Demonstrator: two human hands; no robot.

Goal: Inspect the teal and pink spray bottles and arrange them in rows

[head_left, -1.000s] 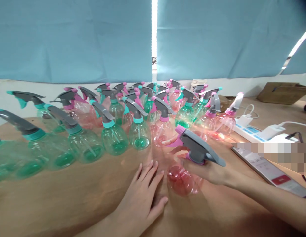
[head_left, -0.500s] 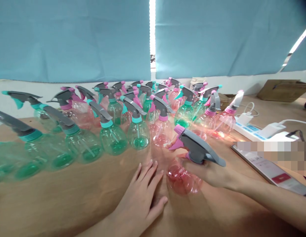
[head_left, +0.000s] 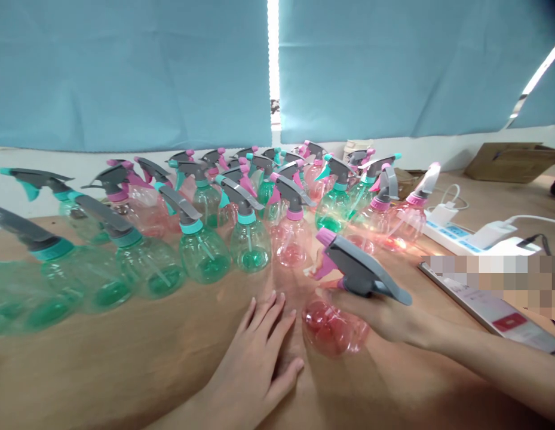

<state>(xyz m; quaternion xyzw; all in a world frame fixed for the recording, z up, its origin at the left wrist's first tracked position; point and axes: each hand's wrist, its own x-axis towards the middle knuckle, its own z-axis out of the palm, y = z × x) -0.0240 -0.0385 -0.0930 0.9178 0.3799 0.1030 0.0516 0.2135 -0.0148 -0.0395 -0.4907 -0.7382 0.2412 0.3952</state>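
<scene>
My right hand is wrapped round the neck of a pink spray bottle with a grey head and a pink trigger and nozzle. The nozzle points to the back left, and some fingers are hidden behind the bottle. Flat on the wooden table, just left of that bottle, lies my left hand, its fingers spread and nothing in it. Beyond the hands stand a pink spray bottle and a green spray bottle, both upright.
Many more green and pink spray bottles crowd the table; a green one is in the front row. At right lie a phone and a white power strip with plugs and cables. A cardboard box sits behind, below blue blinds.
The view has shifted very slightly. Both hands stay in nearly the same place, with my right hand still holding the pink spray bottle.
</scene>
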